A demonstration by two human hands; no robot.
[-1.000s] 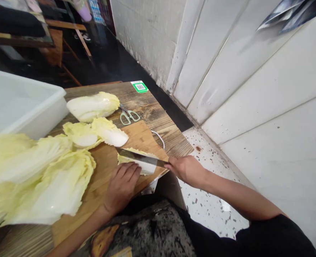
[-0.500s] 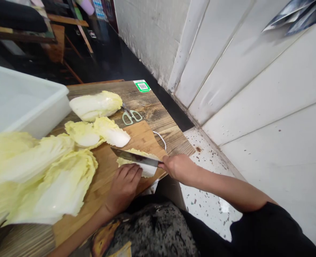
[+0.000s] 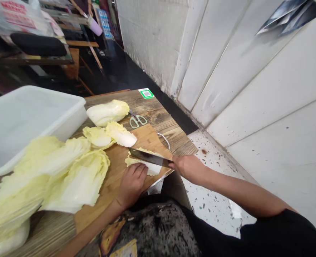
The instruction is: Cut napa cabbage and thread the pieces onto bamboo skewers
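Observation:
My right hand [image 3: 188, 167] is closed round the handle of a kitchen knife [image 3: 150, 157], its dark blade pointing left across a napa cabbage leaf [image 3: 154, 169]. That leaf lies near the front right edge of a wooden cutting board [image 3: 113, 178]. With bent fingers, my left hand [image 3: 132, 181] holds the leaf down on the near side of the blade; its fingertips are partly hidden. Two smaller cabbage leaves [image 3: 122, 135] rest at the board's far left. Several large leaves [image 3: 74, 178] are heaped over the board's left side and the table.
Behind the board lie a cabbage head [image 3: 108, 112] and green-handled scissors [image 3: 138, 121]. A white plastic tub [image 3: 73, 110] stands at the left. A QR-code card [image 3: 146, 93] sits at the wooden table's far corner. White wall panels [image 3: 254, 89] rise on the right.
The view has turned a little left and up, so the table and hands appear farther right and more of the tub shows. Both hands stay at the same leaf, the knife still across it.

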